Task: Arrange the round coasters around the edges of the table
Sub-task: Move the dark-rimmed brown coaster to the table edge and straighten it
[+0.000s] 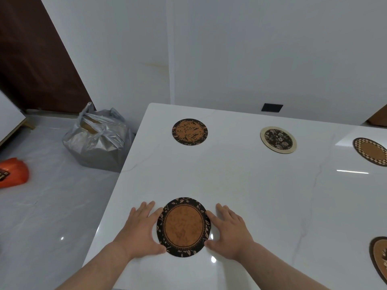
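Note:
A round coaster with a brown centre and a black leaf border (183,227) lies flat on the white table (251,195) near its left edge. My left hand (140,231) rests flat against the coaster's left rim, thumb at its lower edge. My right hand (230,231) touches its right rim the same way. Neither hand lifts it. Further back lie a brown coaster with a black bird pattern (190,132) and a black floral coaster with a pale rim (278,139). A checker-rimmed coaster (371,151) sits at the far right, and another brown coaster (380,258) is cut off at the right edge.
A grey plastic bag (98,141) stands on the floor beside the table's left edge. An orange bag (12,172) lies on the floor at the far left. White walls stand behind the table, with a black socket (271,107) and a dark brown door (35,59).

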A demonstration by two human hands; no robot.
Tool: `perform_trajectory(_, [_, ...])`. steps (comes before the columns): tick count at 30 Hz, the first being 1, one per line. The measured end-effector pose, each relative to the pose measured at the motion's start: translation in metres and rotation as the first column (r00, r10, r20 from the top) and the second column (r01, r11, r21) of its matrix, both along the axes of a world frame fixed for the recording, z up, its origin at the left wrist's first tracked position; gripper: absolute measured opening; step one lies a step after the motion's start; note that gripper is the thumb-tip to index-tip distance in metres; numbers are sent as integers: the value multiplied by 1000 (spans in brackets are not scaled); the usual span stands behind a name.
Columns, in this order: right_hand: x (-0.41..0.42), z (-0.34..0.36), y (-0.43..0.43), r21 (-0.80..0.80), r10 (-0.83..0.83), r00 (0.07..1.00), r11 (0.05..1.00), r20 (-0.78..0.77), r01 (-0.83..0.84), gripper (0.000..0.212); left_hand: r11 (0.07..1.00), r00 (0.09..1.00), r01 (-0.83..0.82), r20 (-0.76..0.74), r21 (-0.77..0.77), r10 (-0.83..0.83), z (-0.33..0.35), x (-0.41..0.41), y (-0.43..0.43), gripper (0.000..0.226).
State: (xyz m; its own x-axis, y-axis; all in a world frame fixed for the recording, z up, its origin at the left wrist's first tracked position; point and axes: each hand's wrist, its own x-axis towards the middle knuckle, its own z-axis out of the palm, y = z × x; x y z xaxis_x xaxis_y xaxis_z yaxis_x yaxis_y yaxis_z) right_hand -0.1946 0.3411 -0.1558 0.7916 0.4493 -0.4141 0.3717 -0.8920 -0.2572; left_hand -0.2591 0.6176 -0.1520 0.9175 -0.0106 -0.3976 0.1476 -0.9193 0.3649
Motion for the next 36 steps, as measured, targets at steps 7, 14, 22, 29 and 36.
perform_trajectory(7, [-3,1,2,3,-24,1000,1000,-13,24,88,1000,1000,13,-5,15,-13,-1,0,1,116])
perform_trajectory(14, [-5,4,8,-8,-54,998,999,-25,53,89,999,999,48,-25,23,-48,0,4,4,113])
perform_trajectory(22, [-5,12,13,-23,-71,996,997,-53,70,87,998,999,52,-15,46,-52,1,5,6,113])
perform_trajectory(29, [-7,12,14,-36,-70,997,997,-33,69,86,998,999,37,-9,51,-37,2,4,5,114])
perform_trajectory(36, [3,41,10,-3,-155,976,988,-154,156,69,995,991,93,-99,27,-90,27,20,10,96])
